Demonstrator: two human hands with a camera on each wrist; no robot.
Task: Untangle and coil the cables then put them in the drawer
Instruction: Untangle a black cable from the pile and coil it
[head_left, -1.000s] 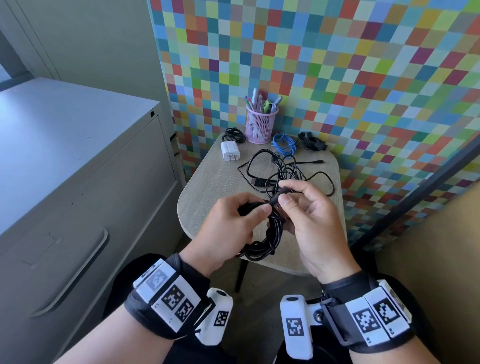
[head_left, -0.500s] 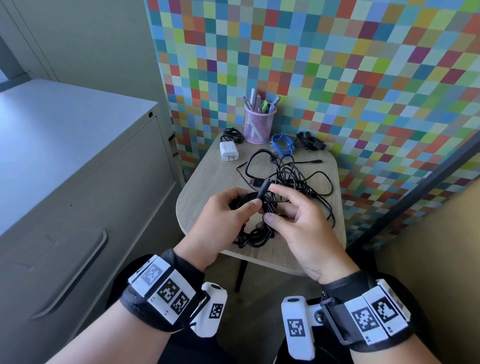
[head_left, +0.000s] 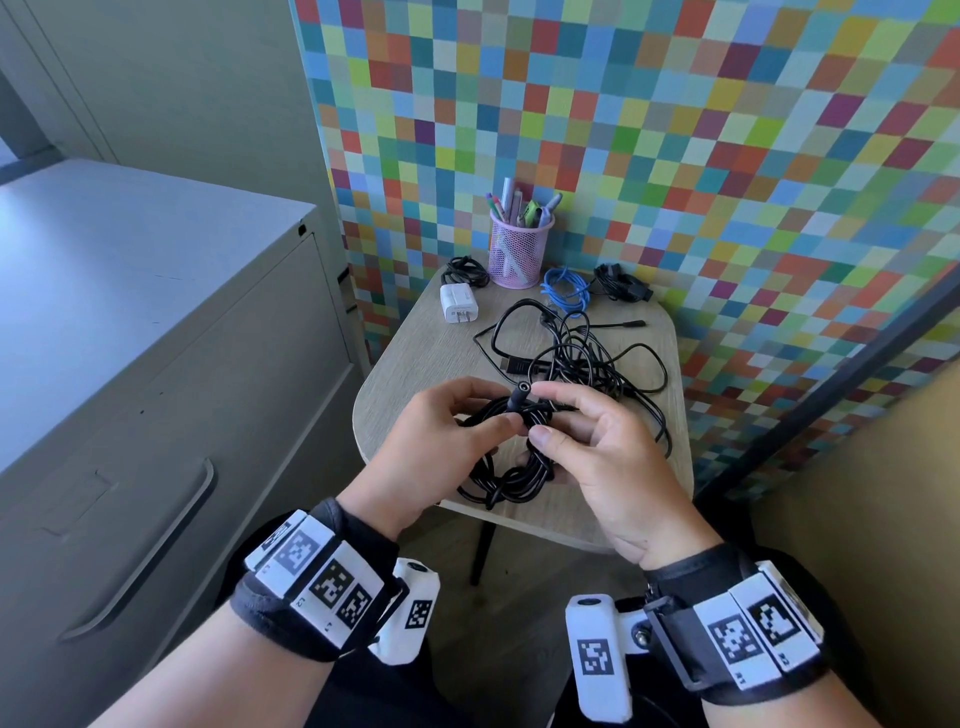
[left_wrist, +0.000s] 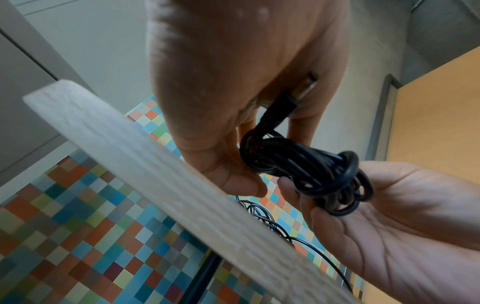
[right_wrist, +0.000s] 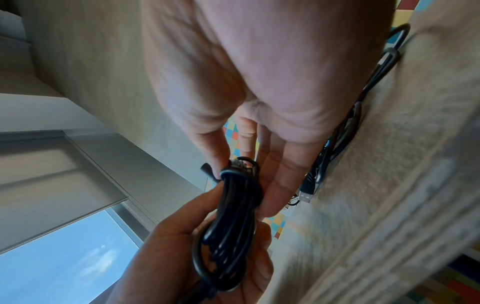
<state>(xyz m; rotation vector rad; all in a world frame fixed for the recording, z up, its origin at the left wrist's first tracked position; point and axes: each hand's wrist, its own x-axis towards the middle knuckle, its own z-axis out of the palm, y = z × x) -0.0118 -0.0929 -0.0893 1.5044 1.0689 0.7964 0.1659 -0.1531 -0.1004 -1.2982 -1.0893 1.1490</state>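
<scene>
Both hands meet over the near edge of a small wooden table (head_left: 415, 364): the left hand (head_left: 441, 441) curls around a coiled black cable (head_left: 511, 473), while the right hand (head_left: 597, 447) pinches the cable's barrel plug (head_left: 519, 391) between thumb and forefinger, other fingers relaxed. Just beyond the fingertips lies a tangle of black cables (head_left: 576, 358). Farther off sit a white charger (head_left: 458, 304), a blue cable (head_left: 566, 288) and a pink pen cup (head_left: 515, 254). Left of the left hand stands a grey drawer cabinet (head_left: 156, 415).

Matt wood-grain table (head_left: 415, 358) — glossy black cable (head_left: 511, 473), pink mesh cup (head_left: 514, 254).
</scene>
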